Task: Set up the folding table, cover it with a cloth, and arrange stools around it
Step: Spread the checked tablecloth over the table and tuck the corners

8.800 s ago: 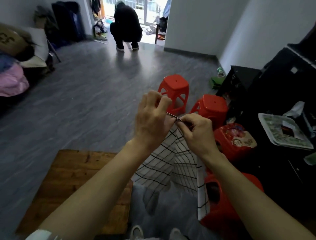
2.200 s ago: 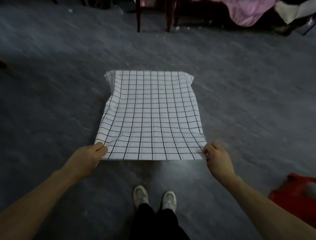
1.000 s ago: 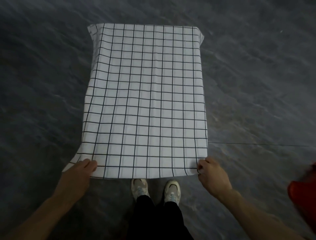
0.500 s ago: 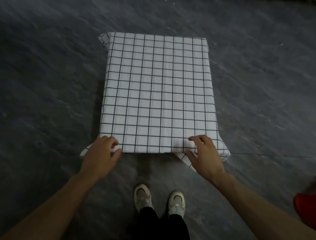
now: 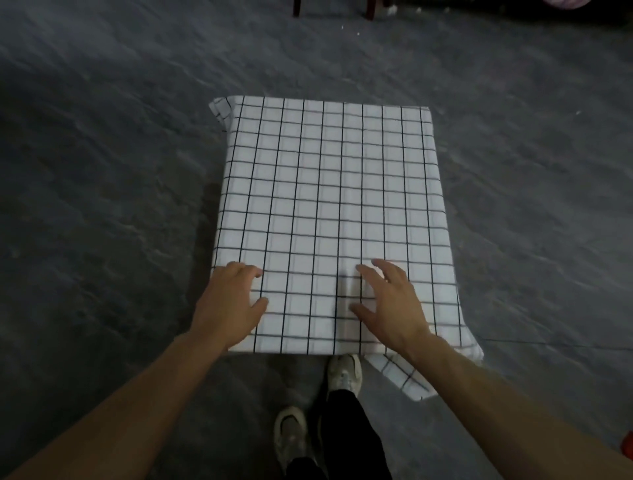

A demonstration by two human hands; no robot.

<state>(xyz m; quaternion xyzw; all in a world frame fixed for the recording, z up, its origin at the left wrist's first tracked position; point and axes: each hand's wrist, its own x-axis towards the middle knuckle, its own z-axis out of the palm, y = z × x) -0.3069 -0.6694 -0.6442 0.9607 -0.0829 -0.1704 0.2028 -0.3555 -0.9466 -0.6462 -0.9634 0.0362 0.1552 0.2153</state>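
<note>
With the left hand (image 5: pixel 230 306) and right hand (image 5: pixel 388 301) spread flat, gripping nothing, on the checked cloth (image 5: pixel 330 219) covering the table, a sideways push risked dragging it crooked, its near right corner already hanging lower.

Premises appear domestic, a dim living space. Flooring is dark grey wood-grain vinyl (image 5: pixel 102 205). Dark wooden furniture legs (image 5: pixel 371 5) stand at the far edge beside pink bedding (image 5: pixel 565 2). A low surface carries a white grid-patterned cloth (image 5: pixel 329 205) of household type.
</note>
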